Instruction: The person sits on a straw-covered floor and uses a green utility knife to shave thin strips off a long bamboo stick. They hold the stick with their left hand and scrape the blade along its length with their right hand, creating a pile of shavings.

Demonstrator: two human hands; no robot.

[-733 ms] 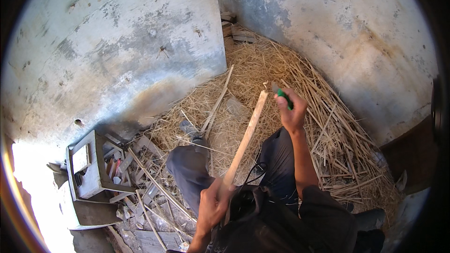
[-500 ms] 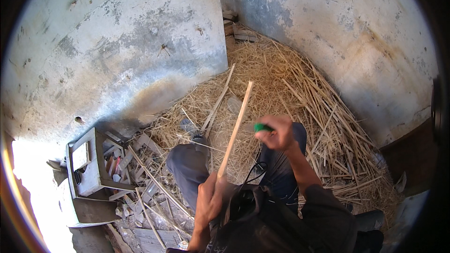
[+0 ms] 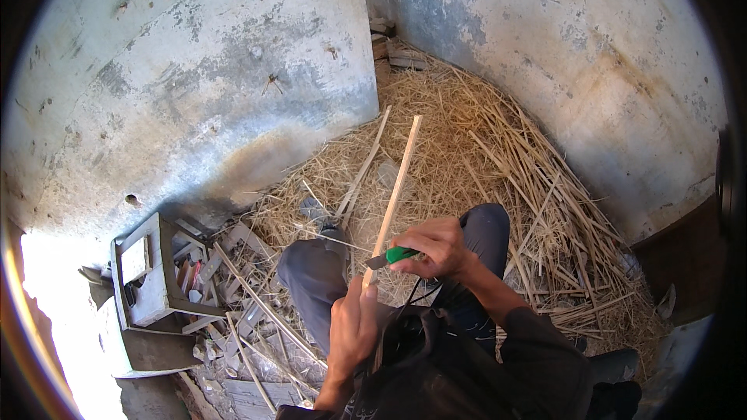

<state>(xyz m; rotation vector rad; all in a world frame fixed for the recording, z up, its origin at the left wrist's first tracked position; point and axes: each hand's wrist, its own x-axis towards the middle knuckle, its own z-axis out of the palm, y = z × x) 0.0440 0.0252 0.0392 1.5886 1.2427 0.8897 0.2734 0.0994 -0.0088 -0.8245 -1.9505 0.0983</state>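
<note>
My left hand is closed round the lower part of a pale wooden strip, which slants up and away over the straw. In my right hand is a green-handled knife. Its short grey blade lies across the strip a little above the left fingers and seems to touch the wood. The fingers of the right hand wrap round the handle. My bent knees show on both sides of the strip.
Loose straw and shavings cover the floor ahead. Long split strips are heaped along the right wall. To the left, a worn wooden stool lies tipped among scraps. Two pale strips rest on the straw beyond my left knee.
My right hand has moved left and down, bringing the knife from apart to against the strip. The strip's far end has risen slightly.
</note>
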